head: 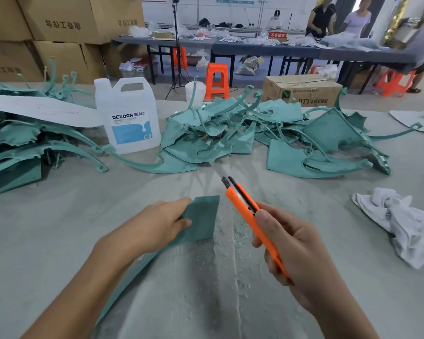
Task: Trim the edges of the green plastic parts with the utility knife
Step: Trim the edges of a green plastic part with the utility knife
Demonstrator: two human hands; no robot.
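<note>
A green plastic part (201, 217) is pinched flat at its near edge by the left hand (154, 223), its long tail hidden under that forearm, while just right of it an orange utility knife (249, 216) is gripped by the right hand (289, 250), blade tip blurry.

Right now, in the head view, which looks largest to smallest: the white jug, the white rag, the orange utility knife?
1-2. white jug, white rag: alike, unranked; the rag is cropped.
3. utility knife, partly inside the right hand.
</note>
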